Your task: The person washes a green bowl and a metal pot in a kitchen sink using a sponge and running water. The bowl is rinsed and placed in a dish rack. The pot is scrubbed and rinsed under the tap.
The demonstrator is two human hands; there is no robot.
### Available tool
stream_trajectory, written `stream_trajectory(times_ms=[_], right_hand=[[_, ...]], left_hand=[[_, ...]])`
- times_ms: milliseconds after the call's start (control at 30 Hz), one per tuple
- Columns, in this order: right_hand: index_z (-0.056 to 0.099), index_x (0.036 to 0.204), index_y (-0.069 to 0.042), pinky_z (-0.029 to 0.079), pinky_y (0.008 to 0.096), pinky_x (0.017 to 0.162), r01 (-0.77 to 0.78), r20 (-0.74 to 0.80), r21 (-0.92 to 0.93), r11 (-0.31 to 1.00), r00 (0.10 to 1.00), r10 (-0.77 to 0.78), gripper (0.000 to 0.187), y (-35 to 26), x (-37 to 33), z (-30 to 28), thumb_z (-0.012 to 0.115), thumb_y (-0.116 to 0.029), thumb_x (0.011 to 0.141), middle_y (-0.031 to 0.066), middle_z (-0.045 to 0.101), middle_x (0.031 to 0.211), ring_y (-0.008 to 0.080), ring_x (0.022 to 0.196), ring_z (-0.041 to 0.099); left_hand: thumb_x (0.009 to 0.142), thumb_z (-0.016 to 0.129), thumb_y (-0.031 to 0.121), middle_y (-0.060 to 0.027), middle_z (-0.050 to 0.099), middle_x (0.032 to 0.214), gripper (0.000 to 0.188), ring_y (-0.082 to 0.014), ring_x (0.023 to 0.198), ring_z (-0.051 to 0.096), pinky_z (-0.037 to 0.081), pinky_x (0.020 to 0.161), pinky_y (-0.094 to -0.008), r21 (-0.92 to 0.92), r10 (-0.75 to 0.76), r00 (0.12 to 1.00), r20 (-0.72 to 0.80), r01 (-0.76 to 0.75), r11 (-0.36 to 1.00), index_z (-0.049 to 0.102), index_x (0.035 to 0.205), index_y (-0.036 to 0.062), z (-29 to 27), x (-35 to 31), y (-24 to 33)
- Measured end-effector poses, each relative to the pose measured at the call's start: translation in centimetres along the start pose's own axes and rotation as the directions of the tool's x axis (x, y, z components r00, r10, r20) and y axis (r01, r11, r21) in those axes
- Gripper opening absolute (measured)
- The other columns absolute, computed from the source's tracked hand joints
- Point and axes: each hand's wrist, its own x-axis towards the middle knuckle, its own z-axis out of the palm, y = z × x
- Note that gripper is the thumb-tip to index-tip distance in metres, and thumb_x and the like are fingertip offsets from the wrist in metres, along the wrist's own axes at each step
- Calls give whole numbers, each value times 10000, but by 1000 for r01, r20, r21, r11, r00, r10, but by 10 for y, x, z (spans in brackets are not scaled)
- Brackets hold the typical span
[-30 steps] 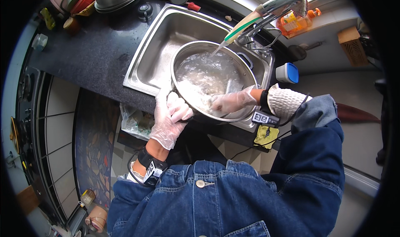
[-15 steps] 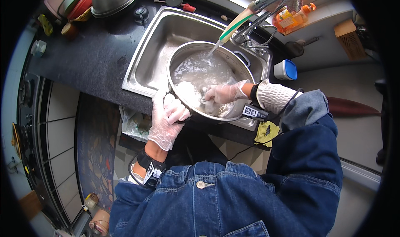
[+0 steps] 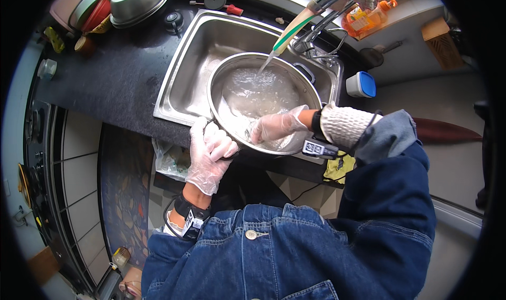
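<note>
A large metal pot [image 3: 212, 81] sits in the steel sink [image 3: 179, 84], with water pouring into it from a clear, green-striped hose [image 3: 291, 34] on the faucet. My left hand [image 3: 211, 151], in a clear plastic glove, is closed around the pot's near-left handle. My right hand [image 3: 276, 127], gloved too, reaches inside against the near wall. Its fingers are curled down, and whatever they hold is hidden by the glove and water. Cloudy, rippling water [image 3: 261, 92] covers the bottom of the pot, with whitish patches close to the right fingers.
Metal and coloured bowls [image 3: 138, 5] are stacked at the far left of the black counter [image 3: 105, 84]. An orange soap bottle [image 3: 366, 20] stands behind the faucet. Right of the sink are a blue-lidded tub [image 3: 361, 85] and a yellow cloth [image 3: 339, 167] at the counter's front edge.
My right hand has moved slightly left and nearer along the pot's inside, its fingers turned downward. The white patch has thinned. My left hand keeps its hold on the handle.
</note>
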Motion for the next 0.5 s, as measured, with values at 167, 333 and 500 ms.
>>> stream_trajectory(times_ms=[167,333,500], right_hand=[[666,994,-114,441,323,792,-225,-19,-127,966,974,225,331,-20,-8,-3,532,-1,713,99,661,944,214,878,592],[666,975,-52,452,303,802,242,-20,106,964,970,-242,282,-33,1,-6,547,-4,723,95,674,939,185,874,611],[721,855,-124,461,296,726,-115,-12,20,993,993,115,261,-27,-7,-12,543,11,719,47,683,839,164,800,612]], left_hand=[[915,415,358,65,210,392,490,-98,303,194,245,404,-268,-22,1,1000,21,0,1000,266,476,198,0,1,1],[940,321,352,72,266,377,479,-87,291,240,276,407,-276,13,5,999,54,-6,1000,323,488,195,-2,0,0],[939,322,355,71,265,372,483,-88,288,239,273,402,-277,0,-1,997,80,1,1000,321,483,195,-3,0,0]])
